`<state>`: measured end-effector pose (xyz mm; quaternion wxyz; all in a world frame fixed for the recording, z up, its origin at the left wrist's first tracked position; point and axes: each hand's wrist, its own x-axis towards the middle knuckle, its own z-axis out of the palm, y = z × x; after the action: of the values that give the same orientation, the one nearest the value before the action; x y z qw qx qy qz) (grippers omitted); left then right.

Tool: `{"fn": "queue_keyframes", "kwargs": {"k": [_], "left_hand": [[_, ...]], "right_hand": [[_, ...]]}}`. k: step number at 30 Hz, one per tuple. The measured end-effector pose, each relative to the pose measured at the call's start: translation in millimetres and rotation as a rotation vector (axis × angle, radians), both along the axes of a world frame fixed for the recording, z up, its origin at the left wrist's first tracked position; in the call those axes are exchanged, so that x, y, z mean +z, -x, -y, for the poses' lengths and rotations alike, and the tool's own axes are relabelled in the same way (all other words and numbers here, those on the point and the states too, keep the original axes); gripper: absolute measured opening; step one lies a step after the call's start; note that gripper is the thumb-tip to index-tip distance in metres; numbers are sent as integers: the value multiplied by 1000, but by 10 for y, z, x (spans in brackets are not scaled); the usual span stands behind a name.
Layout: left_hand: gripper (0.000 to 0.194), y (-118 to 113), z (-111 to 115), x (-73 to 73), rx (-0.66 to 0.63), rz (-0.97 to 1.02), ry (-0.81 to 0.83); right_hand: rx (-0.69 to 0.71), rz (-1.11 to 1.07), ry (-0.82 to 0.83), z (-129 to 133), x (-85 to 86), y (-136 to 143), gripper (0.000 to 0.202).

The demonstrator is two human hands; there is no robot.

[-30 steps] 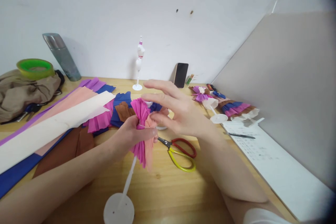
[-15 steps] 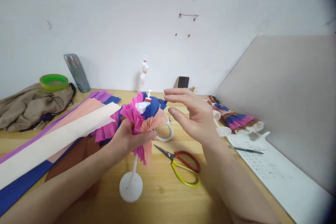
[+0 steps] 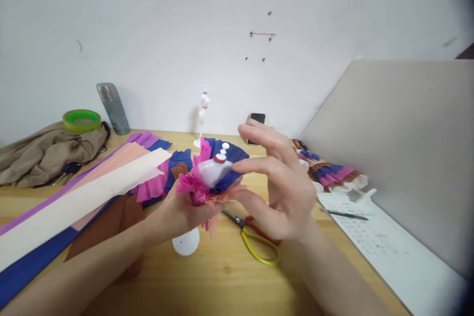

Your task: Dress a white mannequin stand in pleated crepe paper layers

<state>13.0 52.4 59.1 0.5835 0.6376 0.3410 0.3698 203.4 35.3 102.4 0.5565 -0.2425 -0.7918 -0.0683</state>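
My left hand (image 3: pixel 188 210) is closed around a small white mannequin (image 3: pixel 213 170) wrapped in ruffled pink, blue and peach crepe paper (image 3: pixel 231 175). The mannequin leans with its red-banded neck and knobbed top toward me; its round white base (image 3: pixel 186 242) shows below my wrist. On the right side, my right hand (image 3: pixel 277 182) has its fingers apart, with the index fingertip against the blue paper and the thumb by the peach paper. Scissors (image 3: pixel 261 247) with one red and one yellow handle lie under the right hand, partly hidden.
Paper strips (image 3: pixel 92 182) cover the left of the table, near a brown cloth (image 3: pixel 48 150), green tape roll (image 3: pixel 81 121) and flask (image 3: pixel 113 108). Behind stands another white mannequin (image 3: pixel 202 116). At right lie a ruffled paper skirt (image 3: pixel 335 175), pen (image 3: pixel 346 214) and written sheet (image 3: pixel 388 252).
The mannequin has tilted, bringing its top toward me and slightly right. My right hand has come down and closer, its index finger now touching the blue paper.
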Motion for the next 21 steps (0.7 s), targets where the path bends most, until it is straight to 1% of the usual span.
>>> {"fn": "queue_keyframes", "kwargs": {"k": [2,4,6,8,9,10,12,13,14,15,17,19,21], "left_hand": [[12,-31,-5,58,27,-15,-94],[19,-47,-24,109,45,25,-124],[22,-36,-59,125,57,56,-142],[26,-5,-101,99,59,55,-142],[30,14,-122,74,55,49,-122],[34,32,-142,47,43,39,-88],[40,58,-172,-7,-1,17,-15],[43,63,-183,-28,-17,17,6],[44,63,-191,-43,-17,26,11],[44,57,-197,-50,3,41,5],[43,34,-199,-45,70,66,-22],[41,9,-194,-23,123,54,-52],[33,-6,-182,-2,125,24,-68]], "right_hand": [[5,5,39,7,5,-20,26],[-2,-24,77,-8,4,-42,29],[-11,-141,111,-76,-13,-88,25],[26,-266,208,-201,-50,-160,19],[79,-273,317,-277,-74,-198,23],[177,-249,444,-354,-101,-231,33],[445,-107,641,-480,-157,-258,62],[540,-33,713,-517,-182,-245,73],[594,27,756,-532,-204,-213,80],[611,57,781,-524,-221,-166,84],[584,36,811,-458,-239,-47,87],[577,-48,842,-359,-239,62,80],[543,-149,806,-271,-228,122,66]]}}
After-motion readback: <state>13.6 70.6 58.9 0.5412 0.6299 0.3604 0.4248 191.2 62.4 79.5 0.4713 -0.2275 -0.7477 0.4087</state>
